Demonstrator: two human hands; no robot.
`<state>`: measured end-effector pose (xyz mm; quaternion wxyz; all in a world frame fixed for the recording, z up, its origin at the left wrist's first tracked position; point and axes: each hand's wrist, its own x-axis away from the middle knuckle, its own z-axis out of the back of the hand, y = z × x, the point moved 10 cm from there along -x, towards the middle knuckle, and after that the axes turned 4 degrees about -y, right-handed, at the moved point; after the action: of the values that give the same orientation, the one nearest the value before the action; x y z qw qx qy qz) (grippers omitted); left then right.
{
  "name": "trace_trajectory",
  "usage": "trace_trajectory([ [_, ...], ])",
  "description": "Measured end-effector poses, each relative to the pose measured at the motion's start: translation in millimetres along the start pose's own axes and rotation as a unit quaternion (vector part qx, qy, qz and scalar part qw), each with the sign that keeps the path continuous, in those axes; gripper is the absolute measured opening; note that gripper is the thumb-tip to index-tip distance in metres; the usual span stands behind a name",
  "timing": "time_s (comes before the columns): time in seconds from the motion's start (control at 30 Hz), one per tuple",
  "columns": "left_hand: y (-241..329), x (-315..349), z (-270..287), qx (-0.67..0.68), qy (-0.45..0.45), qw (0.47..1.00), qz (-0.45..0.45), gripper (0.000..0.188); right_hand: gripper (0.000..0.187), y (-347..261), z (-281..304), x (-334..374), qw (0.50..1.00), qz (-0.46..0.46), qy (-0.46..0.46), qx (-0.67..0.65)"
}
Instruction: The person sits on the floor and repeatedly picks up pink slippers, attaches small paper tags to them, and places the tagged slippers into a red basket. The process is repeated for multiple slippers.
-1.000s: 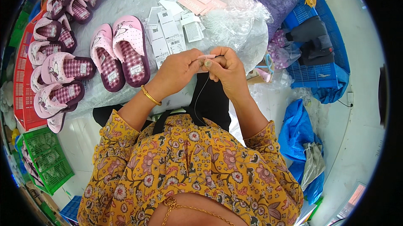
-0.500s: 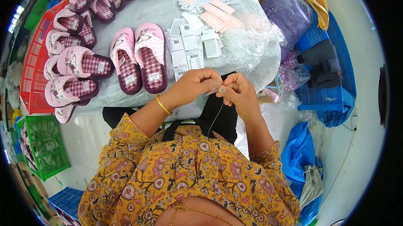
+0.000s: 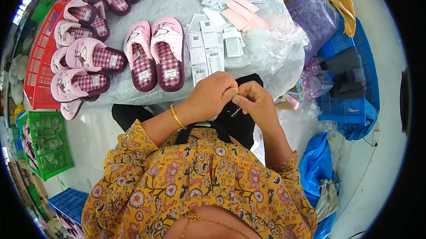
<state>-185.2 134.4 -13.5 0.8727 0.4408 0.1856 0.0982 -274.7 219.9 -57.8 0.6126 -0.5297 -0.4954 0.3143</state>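
Note:
Over my lap, just off the table's near edge, my left hand (image 3: 214,93) and my right hand (image 3: 258,105) meet at the fingertips. Both are closed in a pinch. A thin pale string (image 3: 236,113) hangs in a short loop below the right thumb and finger. Whatever lies inside the left fingers is hidden by the knuckles. Beyond my left hand lie long white labels (image 3: 205,52) on the plastic-covered table (image 3: 262,63). A pair of pink slippers (image 3: 165,57) with dark plaid insoles lies to the left of them, toes pointing away.
More pink slippers (image 3: 100,60) line the table's left and far sides. Pink cards (image 3: 239,16) lie among white tags at the back. A red crate (image 3: 42,74) and a green crate (image 3: 46,143) stand left; a blue basket (image 3: 333,103) holding dark cloth stands right.
The string, which hung long over my lap, now shows as a short loop by the right fingers. A small pink piece between the fingertips is no longer visible. The view has shifted slightly.

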Motion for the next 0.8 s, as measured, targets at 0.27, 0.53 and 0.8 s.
trace_trajectory([
  [0.27,2,36,31,-0.272,0.058,0.96,-0.025,0.047,0.008,23,2,-8,0.998,0.026,-0.01,0.064],
  [0.53,-16,39,27,-0.445,0.031,0.895,-0.002,0.045,0.009,25,-13,-20,0.998,0.052,-0.032,0.03],
  [0.8,15,48,60,-0.429,0.122,0.893,-0.056,0.026,0.011,18,-16,-25,0.996,0.085,0.006,-0.013],
])
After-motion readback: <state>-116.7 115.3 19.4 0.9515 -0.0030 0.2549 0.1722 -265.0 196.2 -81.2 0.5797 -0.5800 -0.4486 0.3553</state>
